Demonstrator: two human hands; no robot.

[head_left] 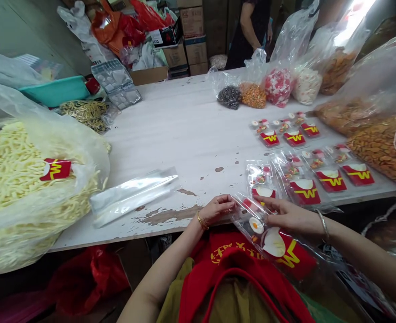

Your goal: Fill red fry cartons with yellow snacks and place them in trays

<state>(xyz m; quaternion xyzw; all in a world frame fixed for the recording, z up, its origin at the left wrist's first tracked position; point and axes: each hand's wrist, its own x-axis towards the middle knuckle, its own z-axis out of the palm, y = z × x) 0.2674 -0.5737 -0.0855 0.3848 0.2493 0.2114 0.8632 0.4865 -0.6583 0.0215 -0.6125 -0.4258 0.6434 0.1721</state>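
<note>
A clear plastic bag (271, 240) spans the space before my red apron, at the table's front edge. Inside it show a red fries box with a yellow zigzag, a small fried-egg piece and other small pieces. My left hand (217, 209) pinches the bag's upper left corner, thumb against fingers. Along the bag's upper right edge lies my right hand (287, 215), its fingers bent over the plastic. Just beyond are packed clear bags (304, 190) with the same red boxes. Left of my hands rests a stack of empty clear bags (133, 195).
A big bag of pale yellow fries-like pieces (12, 166) fills the left, a red box on it. More packed bags (293, 134) lie right. Bags of small coloured pieces (253, 95) line the far edge; large bags of orange-brown pieces (386, 143) stand right. A person (251, 31) stands behind.
</note>
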